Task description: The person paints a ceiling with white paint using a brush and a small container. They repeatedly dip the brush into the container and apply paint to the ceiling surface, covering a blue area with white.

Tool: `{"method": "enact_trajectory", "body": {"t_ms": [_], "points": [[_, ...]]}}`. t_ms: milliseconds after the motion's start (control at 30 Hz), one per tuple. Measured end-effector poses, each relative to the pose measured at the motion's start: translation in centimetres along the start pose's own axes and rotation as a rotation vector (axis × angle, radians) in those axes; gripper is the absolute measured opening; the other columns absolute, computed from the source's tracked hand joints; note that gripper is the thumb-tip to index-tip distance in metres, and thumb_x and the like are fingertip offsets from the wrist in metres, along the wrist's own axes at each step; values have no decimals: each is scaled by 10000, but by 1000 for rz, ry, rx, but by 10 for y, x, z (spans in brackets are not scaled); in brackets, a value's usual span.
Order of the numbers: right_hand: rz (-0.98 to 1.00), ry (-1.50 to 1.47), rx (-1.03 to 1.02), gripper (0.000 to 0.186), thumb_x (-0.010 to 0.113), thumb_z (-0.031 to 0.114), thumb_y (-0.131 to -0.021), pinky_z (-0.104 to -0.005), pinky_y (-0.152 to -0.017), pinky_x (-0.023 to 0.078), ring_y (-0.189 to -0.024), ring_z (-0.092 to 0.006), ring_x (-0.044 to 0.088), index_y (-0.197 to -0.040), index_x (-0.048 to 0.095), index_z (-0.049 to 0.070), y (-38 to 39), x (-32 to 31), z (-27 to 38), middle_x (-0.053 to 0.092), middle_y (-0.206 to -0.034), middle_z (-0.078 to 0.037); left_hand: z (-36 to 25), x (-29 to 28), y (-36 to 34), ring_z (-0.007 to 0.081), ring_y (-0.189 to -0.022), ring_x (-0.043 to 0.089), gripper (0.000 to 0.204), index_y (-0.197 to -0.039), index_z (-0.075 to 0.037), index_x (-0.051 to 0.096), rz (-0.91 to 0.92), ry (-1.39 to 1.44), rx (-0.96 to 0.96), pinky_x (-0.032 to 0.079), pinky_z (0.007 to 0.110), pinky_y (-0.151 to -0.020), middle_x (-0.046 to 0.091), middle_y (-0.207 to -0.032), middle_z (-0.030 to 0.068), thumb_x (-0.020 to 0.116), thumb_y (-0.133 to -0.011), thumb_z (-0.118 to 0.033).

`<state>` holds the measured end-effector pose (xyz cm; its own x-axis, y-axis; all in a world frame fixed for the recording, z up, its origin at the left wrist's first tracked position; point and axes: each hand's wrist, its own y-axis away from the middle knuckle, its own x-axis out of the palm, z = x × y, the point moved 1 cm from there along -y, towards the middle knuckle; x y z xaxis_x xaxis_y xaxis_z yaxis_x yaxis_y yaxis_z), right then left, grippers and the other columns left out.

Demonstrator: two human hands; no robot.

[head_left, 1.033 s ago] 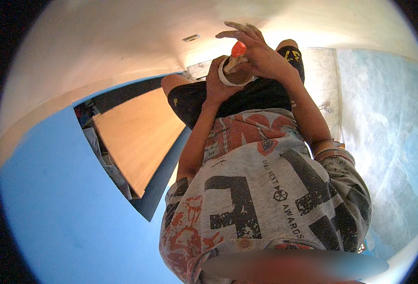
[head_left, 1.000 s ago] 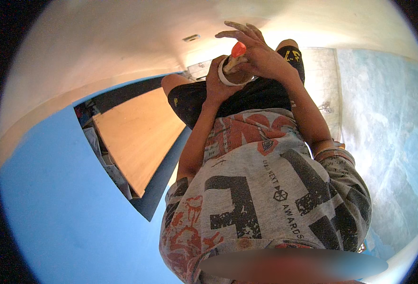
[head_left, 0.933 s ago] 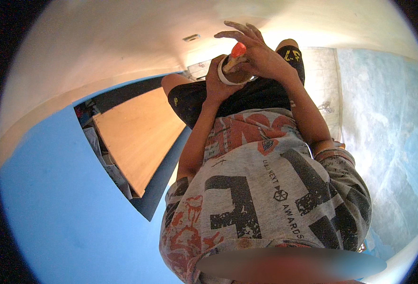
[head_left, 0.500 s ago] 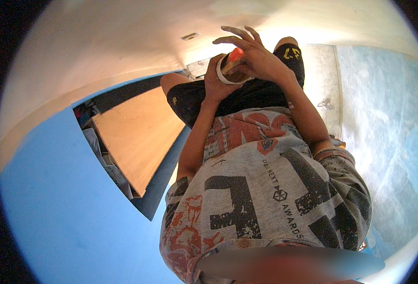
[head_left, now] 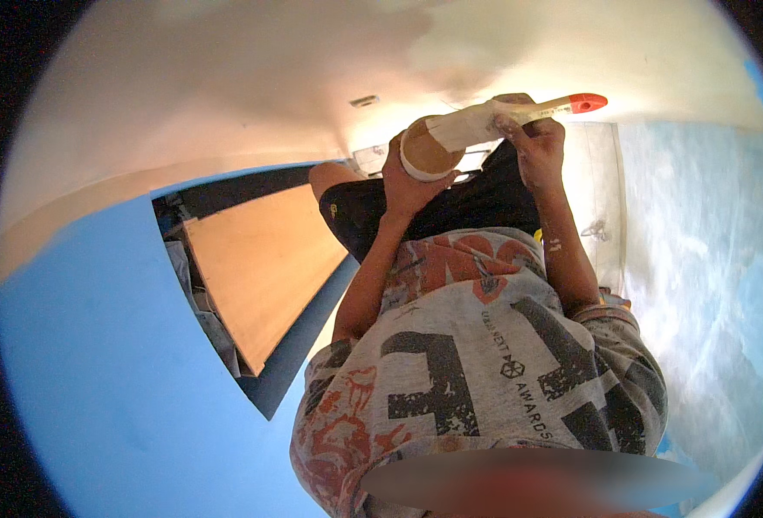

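Observation:
My left hand (head_left: 406, 181) is wrapped round a round white-rimmed tub (head_left: 416, 175) with tan paint inside, tilted so its mouth shows. A wide flat paintbrush (head_left: 476, 127) with pale, paint-coated bristles and a cream handle ending in red is gripped in my right hand (head_left: 539, 148), the fingers closed round it near where bristles and handle meet. The brush lies nearly level, its bristle tip at the tub's upper right rim. Whether the tip presses on the rim or only overlaps it, I cannot tell.
A cream wall (head_left: 226, 95) with a small fitting (head_left: 364, 101) rises ahead. To the left, a blue wall (head_left: 97, 345) borders a dark-framed recess with a wooden panel (head_left: 256, 268) and stored items (head_left: 179, 259). A patchy blue-white wall (head_left: 701, 250) stands right.
The brush, earlier upright in the tub with its red end up, is out and swung level to the right. My right hand has moved right and down, its fingers now closed round the brush.

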<state>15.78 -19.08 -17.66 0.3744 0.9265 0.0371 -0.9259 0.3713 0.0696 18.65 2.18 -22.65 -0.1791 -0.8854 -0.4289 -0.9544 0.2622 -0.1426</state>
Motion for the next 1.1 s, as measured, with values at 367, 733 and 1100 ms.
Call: {"method": "enact_trajectory", "body": {"t_ms": [367, 733, 1100], "points": [[-66, -177, -167, 271, 745, 187, -813, -256, -679, 545, -785, -131, 651, -985, 608, 29, 3, 21, 37, 667, -875, -49, -50, -20, -27, 303, -1011, 652, 864, -1216, -43, 489, -101, -8, 36, 534, 415, -866, 649, -1101, 178, 922, -539, -359], [-120, 37, -592, 175, 786, 95, -769, -285, -652, 523, -758, -149, 634, -854, 665, 1, -15, 15, 100, 663, -880, -98, -83, -22, -64, 296, -1016, 645, 807, -1190, -28, 508, -157, 60, 97, 529, 399, -871, 648, -1097, 175, 918, -555, -311], [-15, 218, -664, 195, 775, 103, -774, -294, -623, 501, -736, -164, 622, -754, 611, 0, -29, 16, 101, 644, -840, -113, -82, -14, -79, 283, -1002, 646, 794, -1208, -25, 499, -111, 66, 144, 527, 393, -855, 644, -1096, 163, 908, -576, -277]]}}
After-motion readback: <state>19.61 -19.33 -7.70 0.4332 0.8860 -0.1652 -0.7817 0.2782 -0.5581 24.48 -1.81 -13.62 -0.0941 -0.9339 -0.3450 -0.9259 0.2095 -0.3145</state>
